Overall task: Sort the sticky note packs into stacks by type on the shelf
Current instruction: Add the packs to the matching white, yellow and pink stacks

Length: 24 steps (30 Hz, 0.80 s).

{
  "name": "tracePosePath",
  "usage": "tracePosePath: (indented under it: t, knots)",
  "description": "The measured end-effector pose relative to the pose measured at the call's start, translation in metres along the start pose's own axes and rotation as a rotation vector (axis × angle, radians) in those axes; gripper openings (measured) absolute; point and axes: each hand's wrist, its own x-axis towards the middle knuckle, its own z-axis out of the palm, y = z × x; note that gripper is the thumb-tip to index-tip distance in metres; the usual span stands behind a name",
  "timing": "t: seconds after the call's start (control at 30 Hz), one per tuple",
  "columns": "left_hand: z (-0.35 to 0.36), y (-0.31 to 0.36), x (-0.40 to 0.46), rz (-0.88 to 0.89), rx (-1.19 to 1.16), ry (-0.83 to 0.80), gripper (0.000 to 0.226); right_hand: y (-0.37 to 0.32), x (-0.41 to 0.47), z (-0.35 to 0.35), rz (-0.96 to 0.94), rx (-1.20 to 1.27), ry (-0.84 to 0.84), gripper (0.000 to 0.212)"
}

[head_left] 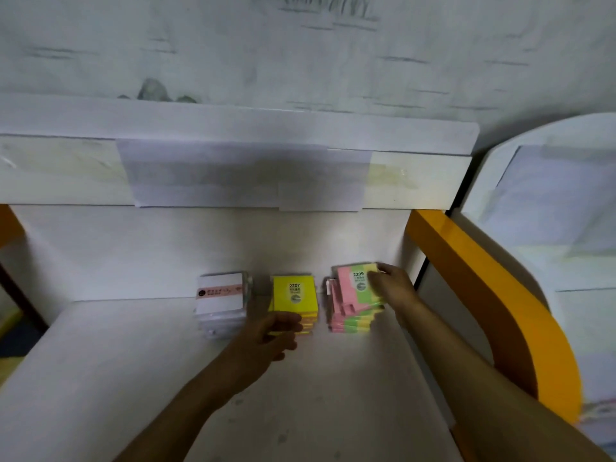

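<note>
My right hand (pixel 390 288) pinches the light, film-slick pink-and-green sticky note pack (pixel 356 286) by its edges; left hand (pixel 266 338) hangs loose.

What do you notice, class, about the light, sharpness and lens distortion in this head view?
Head view: dim, bluish light; soft focus, so small label print under 2207 on the yellow stack is unreadable; the right hand on the pink and green stack is slightly smeared; wide-angle bending curves the orange shelf side.
</note>
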Motion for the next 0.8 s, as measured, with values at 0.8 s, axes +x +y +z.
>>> tracePosePath:
  t: [0.8]
  knots:
    - [0.129, -0.004, 0.084, 0.306, 0.280, 0.439, 0.062, 0.054, -0.041, 0.012, -0.142, 0.212, -0.078, 0.049]
